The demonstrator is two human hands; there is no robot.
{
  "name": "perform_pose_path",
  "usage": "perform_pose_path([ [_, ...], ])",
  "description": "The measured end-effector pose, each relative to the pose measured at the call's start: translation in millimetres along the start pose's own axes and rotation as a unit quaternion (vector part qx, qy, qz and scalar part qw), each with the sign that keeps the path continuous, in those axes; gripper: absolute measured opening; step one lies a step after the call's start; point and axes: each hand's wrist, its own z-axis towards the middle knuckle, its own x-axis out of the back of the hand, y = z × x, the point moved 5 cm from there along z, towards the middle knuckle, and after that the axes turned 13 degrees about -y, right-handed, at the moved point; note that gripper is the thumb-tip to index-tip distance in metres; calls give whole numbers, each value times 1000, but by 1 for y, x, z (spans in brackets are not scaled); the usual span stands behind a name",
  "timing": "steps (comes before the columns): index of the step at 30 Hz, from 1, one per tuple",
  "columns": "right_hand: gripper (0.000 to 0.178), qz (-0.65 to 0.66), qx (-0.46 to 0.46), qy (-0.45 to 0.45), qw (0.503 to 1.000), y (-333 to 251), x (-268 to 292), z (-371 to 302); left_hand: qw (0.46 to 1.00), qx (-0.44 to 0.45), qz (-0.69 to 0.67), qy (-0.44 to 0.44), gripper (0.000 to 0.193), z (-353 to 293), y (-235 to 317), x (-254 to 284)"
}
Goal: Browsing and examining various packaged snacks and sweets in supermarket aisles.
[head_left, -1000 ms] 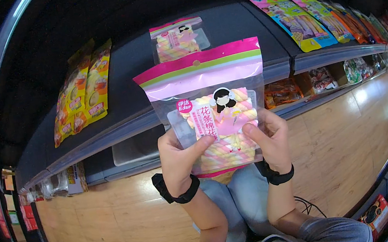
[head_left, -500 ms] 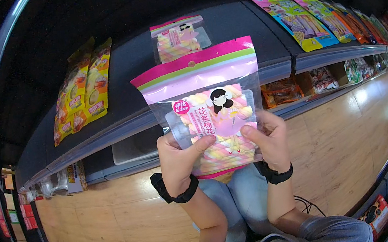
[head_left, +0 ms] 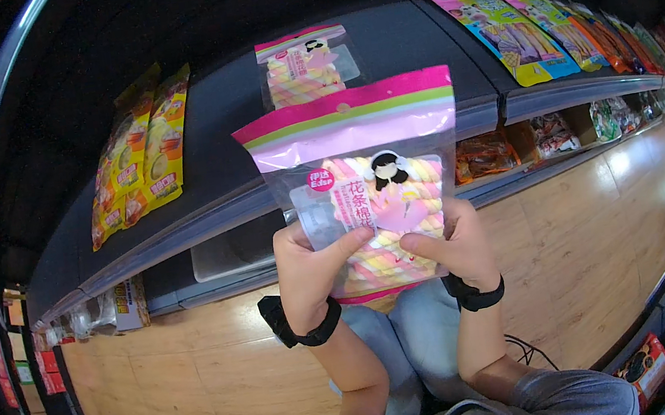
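Between my hands is a clear bag of twisted marshmallows (head_left: 385, 192), in pink, yellow and white, with a pink and green striped top. My left hand (head_left: 312, 265) grips its lower left side, the thumb pressed on the front. On the lower right side my right hand (head_left: 456, 243) holds it the same way, its thumb across the front and its fingers mostly behind. The bag is held upright in front of the dark shelf. Behind its top edge, a matching marshmallow bag (head_left: 304, 68) lies on that shelf.
Yellow snack packets (head_left: 142, 153) lie on the dark shelf (head_left: 231, 107) at the left. Colourful snack bags (head_left: 507, 37) line its right side. A lower shelf holds a clear tray (head_left: 233, 250) and several packets (head_left: 487, 153). Below spreads a wooden floor (head_left: 201, 359), with a black cable (head_left: 532, 349) near my right arm.
The marshmallow bag has shifted slightly right and tilted a little in my hands. My right thumb has slid left across its front. Both hands keep their hold.
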Motion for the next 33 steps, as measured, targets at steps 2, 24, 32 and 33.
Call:
perform_pose_path([
  [2, 26, -4, -16, -4, 1000, 3, 1, 0, 1000, 6, 1, 0, 23, 1, 0, -1],
  [24, 24, 26, 17, 57, 998, 7, 6, -3, 993, 53, -27, -99, 25, -2, -2, -7],
  [32, 28, 36, 2, 11, 999, 4, 0, -2, 997, 47, -27, -55, 24, -3, -3, -6],
  [33, 29, 40, 5, 1, 999, 4, -1, -1, 997, 47, -25, -52, 23, -3, -2, -6],
])
